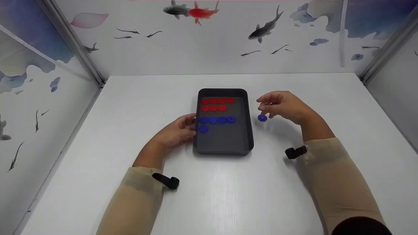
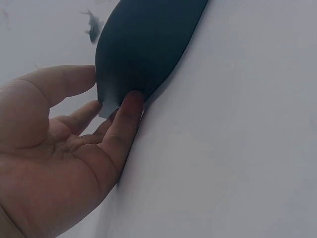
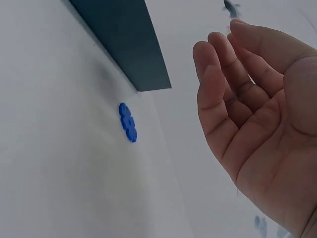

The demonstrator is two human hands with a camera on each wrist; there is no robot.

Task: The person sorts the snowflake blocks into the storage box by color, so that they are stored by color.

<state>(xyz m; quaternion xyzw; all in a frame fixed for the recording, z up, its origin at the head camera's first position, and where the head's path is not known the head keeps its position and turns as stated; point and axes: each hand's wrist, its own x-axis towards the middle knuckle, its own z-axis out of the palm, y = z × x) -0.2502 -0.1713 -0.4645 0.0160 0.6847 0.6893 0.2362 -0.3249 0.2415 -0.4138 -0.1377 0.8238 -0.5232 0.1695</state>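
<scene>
A dark grey tray (image 1: 225, 143) stands on the white table. My left hand (image 1: 176, 132) rests against its left wall, fingertips on the outer side; the left wrist view shows the hand (image 2: 74, 144) touching the tray's outer wall (image 2: 143, 44). Right of the tray is a small blue flower-shaped disc (image 1: 262, 118). Loosely bent, the fingers of my right hand (image 1: 281, 106) hover by it. In the right wrist view the blue disc (image 3: 128, 123) is apart from the hand (image 3: 257, 109), which holds nothing.
Inside the tray lie two rows of red discs (image 1: 214, 108), a row of blue discs (image 1: 217, 120) and a single blue disc (image 1: 203, 129) below it. Printed panels (image 1: 212, 52) with fish border the table (image 1: 209, 195) behind and at both sides.
</scene>
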